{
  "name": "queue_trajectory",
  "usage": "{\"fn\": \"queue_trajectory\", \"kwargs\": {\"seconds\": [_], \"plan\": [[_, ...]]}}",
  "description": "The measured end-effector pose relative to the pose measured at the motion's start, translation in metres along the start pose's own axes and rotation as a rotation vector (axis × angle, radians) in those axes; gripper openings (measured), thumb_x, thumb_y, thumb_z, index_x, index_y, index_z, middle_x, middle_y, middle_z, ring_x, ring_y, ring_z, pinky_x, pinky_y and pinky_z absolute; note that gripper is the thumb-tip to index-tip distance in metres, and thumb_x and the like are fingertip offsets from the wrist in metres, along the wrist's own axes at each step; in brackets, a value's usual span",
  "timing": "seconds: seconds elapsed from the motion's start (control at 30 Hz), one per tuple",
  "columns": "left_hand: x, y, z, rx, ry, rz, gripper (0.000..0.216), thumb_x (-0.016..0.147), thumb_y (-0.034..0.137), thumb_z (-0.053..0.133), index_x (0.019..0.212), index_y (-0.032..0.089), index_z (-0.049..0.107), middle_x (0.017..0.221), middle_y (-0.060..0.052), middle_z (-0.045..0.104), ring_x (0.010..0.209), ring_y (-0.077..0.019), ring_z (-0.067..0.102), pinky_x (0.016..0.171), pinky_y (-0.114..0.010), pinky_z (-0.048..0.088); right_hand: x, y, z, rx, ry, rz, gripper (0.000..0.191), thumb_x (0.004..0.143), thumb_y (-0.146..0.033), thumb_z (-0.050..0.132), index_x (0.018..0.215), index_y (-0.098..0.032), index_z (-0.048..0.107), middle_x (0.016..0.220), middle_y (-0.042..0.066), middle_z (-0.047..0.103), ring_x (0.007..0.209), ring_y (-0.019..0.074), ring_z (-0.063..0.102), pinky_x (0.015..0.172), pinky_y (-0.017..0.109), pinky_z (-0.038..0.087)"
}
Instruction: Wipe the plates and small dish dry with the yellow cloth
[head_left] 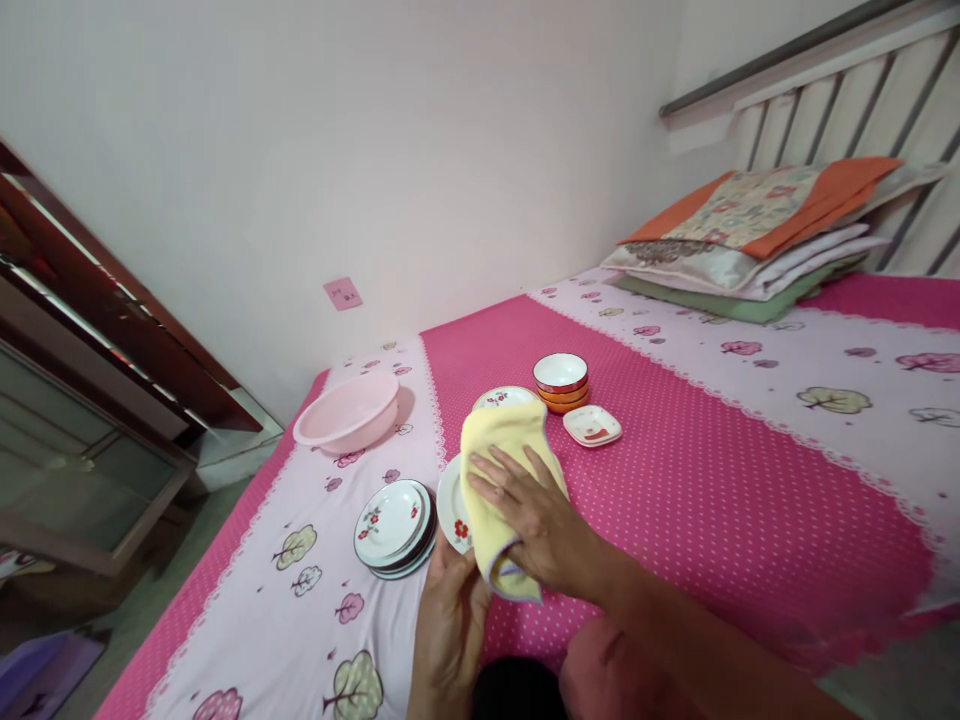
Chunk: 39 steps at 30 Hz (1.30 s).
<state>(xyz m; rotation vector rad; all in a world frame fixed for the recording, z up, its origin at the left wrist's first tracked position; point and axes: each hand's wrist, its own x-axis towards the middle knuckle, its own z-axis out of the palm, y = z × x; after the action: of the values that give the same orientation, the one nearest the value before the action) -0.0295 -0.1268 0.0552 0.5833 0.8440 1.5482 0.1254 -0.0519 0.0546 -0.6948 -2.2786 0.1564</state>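
Currently, on my feed from the head camera, the left hand (454,595) is closed on the near rim of a round white china plate with red flowers (452,500), with the fingers partly hidden beneath it. I see the plate tilted above the bed, most of its right side covered by a soft yellow cloth with a dark-edged hem (491,432). The right hand (534,512) lies over that cloth with its fingers stretched out and slightly spread, pressing it against the plate; I cannot tell whether the thumb grips the cloth from below.

Just to the left of the held plate, I have a stack of round white flowered plates with dark rims (386,525) resting on the bedspread. Beyond the cloth, partly hidden by it, is another round white plate with a floral pattern (504,396). Far right of that I see a stack of orange bowls with white insides (561,385), and just on their near side a small squarish white dish with a red print (592,426). A pale pink plastic basin (349,413) sits on the far left part of the pink-and-white printed bedspread (720,480). At the far right lies a pile of pillows and folded bedding (757,235).
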Motion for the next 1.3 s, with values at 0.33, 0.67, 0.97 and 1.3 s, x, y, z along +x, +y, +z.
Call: {"fn": "queue_trajectory", "kwargs": {"seconds": [0.33, 0.67, 0.97, 1.3], "plan": [[0.005, -0.017, 0.007, -0.103, 0.096, 0.101, 0.074, 0.079, 0.019, 0.081, 0.147, 0.031, 0.056, 0.136, -0.009, 0.071, 0.125, -0.0280, 0.067, 0.111, -0.040, 0.050, -0.039, -0.012, 0.027, 0.174, 0.375, 0.233, 0.069, 0.084, 0.001, 0.049, 0.149, -0.021, 0.047, 0.146, 0.015, 0.056, 0.144, 0.0302, 0.046, 0.115, 0.052, 0.045], [0.003, -0.016, 0.000, -0.041, 0.136, 0.037, 0.073, 0.074, 0.018, 0.084, 0.142, 0.028, 0.058, 0.119, -0.006, 0.077, 0.110, -0.0235, 0.073, 0.102, -0.036, 0.055, -0.034, -0.039, 0.016, 0.302, 0.420, 0.047, 0.043, 0.093, -0.009, 0.061, 0.134, -0.022, 0.059, 0.121, 0.012, 0.071, 0.118, 0.0264, 0.066, 0.102, 0.041, 0.056], [-0.006, -0.024, -0.002, 0.068, 0.062, 0.065, 0.071, 0.078, 0.025, 0.082, 0.144, 0.030, 0.058, 0.142, -0.010, 0.067, 0.132, -0.0296, 0.062, 0.109, -0.039, 0.051, -0.019, -0.038, 0.010, 0.273, 0.443, 0.110, 0.054, 0.093, -0.008, 0.060, 0.145, -0.021, 0.052, 0.131, 0.013, 0.068, 0.126, 0.0280, 0.062, 0.108, 0.046, 0.053], [-0.008, -0.028, -0.019, 0.107, 0.096, 0.009, 0.054, 0.079, 0.025, 0.082, 0.131, 0.022, 0.066, 0.118, -0.011, 0.076, 0.109, -0.0290, 0.072, 0.098, -0.040, 0.057, -0.036, -0.040, 0.018, 0.496, -0.026, 0.139, 0.043, 0.089, -0.005, 0.055, 0.126, -0.023, 0.066, 0.115, 0.006, 0.071, 0.109, 0.0241, 0.062, 0.098, 0.039, 0.049]]}}
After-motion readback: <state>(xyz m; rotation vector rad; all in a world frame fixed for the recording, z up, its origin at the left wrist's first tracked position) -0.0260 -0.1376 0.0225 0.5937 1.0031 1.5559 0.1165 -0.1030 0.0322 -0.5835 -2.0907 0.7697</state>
